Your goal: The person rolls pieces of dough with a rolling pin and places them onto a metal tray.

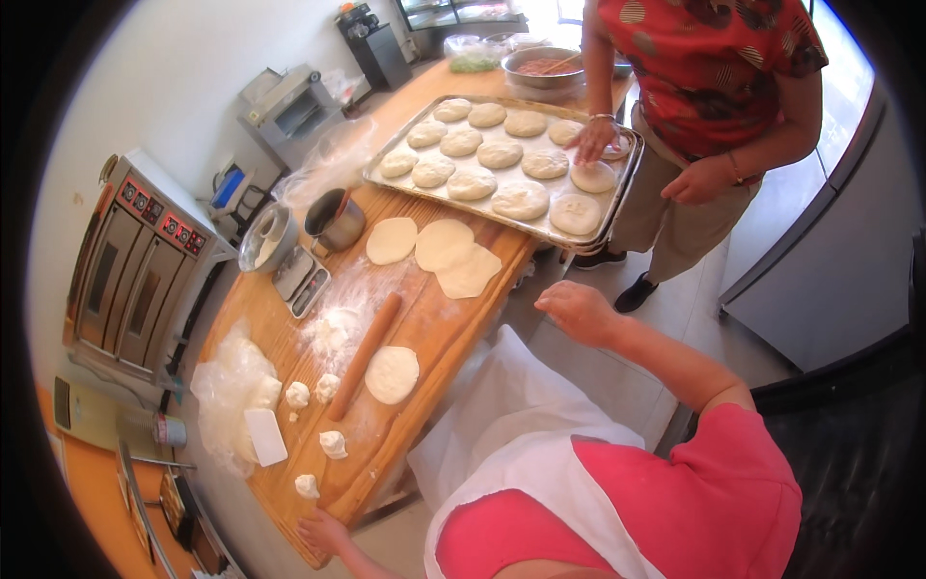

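Note:
My left hand (322, 532) rests on the end of the wooden worktable (427, 369), fingers spread and holding nothing. Close by lies a small dough lump (307, 486), with another dough piece (333, 444) farther along. My right hand (579, 313) hangs in the air beyond the table's side, loosely curled; its palm is hidden. A wooden rolling pin (365, 356) lies beside a flat dough round (391, 375). Three rolled dough sheets (469, 270) lie farther up, two overlapping. Loose flour (333, 327) covers the wood left of the pin.
A co-worker's hand (597, 139) touches dough on a baking tray (499, 213) of filled rounds. A bowl of filling (542, 66) stands behind. A scale (302, 282), metal pot (335, 219), flour bowl (269, 237), white scraper (265, 437) and plastic-covered dough (231, 398) line the left side.

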Demonstrator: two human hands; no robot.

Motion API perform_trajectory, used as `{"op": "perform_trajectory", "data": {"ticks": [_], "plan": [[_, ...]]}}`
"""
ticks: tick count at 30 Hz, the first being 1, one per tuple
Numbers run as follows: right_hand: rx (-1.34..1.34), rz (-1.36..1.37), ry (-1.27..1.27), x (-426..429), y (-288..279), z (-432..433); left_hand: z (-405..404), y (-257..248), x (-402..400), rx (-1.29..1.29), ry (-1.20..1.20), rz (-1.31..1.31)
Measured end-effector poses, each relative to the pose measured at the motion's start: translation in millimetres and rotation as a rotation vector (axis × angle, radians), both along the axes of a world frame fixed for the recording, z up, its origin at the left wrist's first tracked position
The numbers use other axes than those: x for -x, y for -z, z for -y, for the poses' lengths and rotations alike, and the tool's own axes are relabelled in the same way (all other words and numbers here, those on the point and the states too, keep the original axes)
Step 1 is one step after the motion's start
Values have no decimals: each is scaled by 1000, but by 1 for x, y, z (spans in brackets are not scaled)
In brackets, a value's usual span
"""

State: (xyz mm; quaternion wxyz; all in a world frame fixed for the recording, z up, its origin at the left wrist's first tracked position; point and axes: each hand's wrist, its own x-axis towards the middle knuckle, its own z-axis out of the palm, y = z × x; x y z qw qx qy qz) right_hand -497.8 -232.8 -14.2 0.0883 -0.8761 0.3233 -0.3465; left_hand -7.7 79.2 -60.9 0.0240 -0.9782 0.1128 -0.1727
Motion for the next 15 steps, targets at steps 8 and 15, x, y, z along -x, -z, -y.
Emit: {"op": "perform_trajectory", "data": {"ticks": [8,15], "plan": [[11,-50,-44,-19,8,-9,-1,2,-2,-4,-24,-3],[-17,-58,-87,-37,7,-9,-3,2,0,-14,9,8]]}}
